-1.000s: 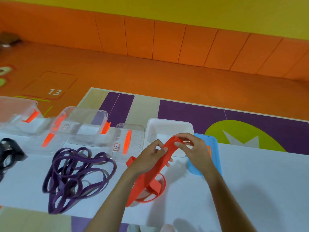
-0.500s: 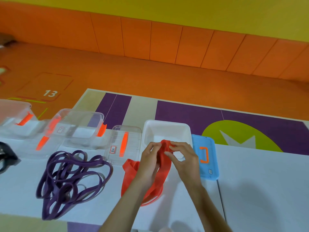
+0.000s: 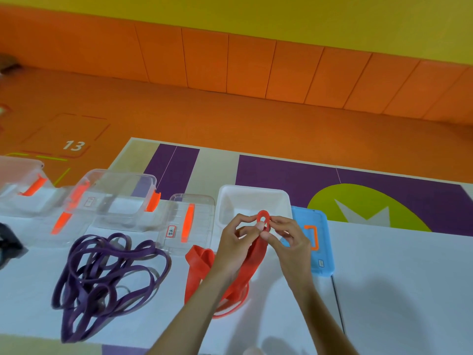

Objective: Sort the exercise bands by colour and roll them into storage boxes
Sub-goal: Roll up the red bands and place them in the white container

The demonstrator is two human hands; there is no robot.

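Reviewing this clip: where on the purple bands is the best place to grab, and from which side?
Probably the long loop at the near-left end of the purple bands, taken from the person's side: it trails out of the heap flat on the table, while the middle strands cross in a tangle.

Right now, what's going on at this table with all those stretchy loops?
A person is rolling up a red band: the left hand and right hand pinch one end, curled into a small loop, near an open white box. The rest trails on the table. A tangle of purple bands lies to the left; a blue lid sits beside the box.
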